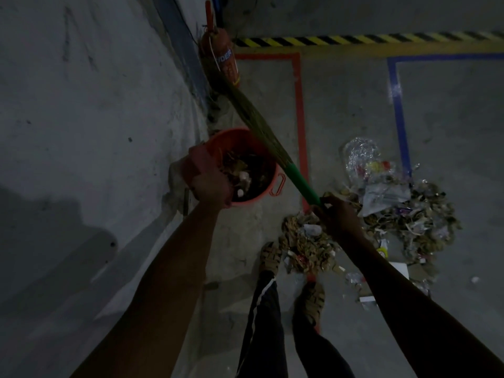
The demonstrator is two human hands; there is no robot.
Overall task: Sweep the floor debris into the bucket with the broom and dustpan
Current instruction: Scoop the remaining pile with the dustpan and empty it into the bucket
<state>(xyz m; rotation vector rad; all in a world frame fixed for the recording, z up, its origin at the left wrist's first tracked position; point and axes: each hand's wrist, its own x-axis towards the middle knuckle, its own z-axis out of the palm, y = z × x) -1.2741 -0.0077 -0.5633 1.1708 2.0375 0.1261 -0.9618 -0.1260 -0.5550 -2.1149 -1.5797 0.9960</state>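
Green handle: broom (275, 148) runs diagonal, grass bristles up-left toward wall, crossing over bucket's right rim; green plastic end down-right in R hand.
R hand (339, 216): fingers curled round broom handle's lower end, full grip; arm stretched fwd from lower right, hand above debris.
L hand (208, 177): over bucket's near-left rim, fingers curled on a reddish thing, prob. the dustpan (197, 159), too dark/blurred to be sure. Arm extended fwd from lower left.
Bucket (268, 186): orange, on floor close to wall, handle loop on its right side; scraps and paper inside.
Debris (403, 211): big pile of brown shreds, paper, clear plastic on floor, right of bucket, spreading under R hand and down to the feet.
Feet: two sandals (270, 257), dark trousers, touching pile's near edge.
Bkgd: red extinguisher (222, 54) at wall; red, blue tape lines and yellow-black stripe on floor (341, 99).
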